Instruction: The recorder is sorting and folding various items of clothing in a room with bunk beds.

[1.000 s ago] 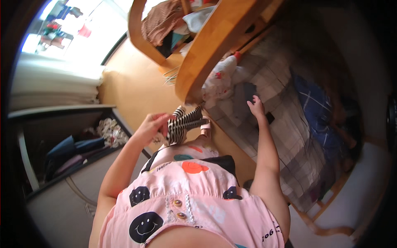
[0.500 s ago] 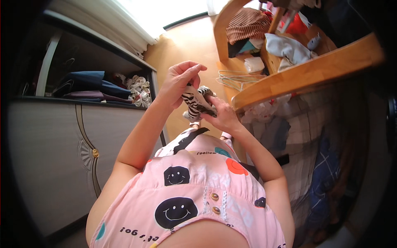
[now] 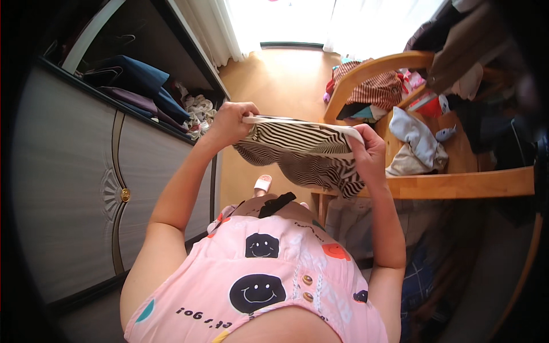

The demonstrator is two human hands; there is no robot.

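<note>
Tan floor (image 3: pixel 280 80) between two big pieces: grey cabinet (image 3: pixel 74 171) at left, clothes (image 3: pixel 137 80) heaped in doorless upper part; wooden frame (image 3: pixel 469 183) at right, garments (image 3: pixel 417 137) piled on it. Pink dress (image 3: pixel 211 280) on person — dark smiling faces printed. Striped cloth (image 3: pixel 309 143) (white band along top edge) held up in front of dress, above floor, lower part hanging. Left hand (image 3: pixel 231 123) clasps one end of band; right hand (image 3: pixel 372 154) clasps other — cloth spread between. Pale slipper (image 3: pixel 263 183) on floor. Gold knob (image 3: pixel 125 195) on cabinet.
</note>
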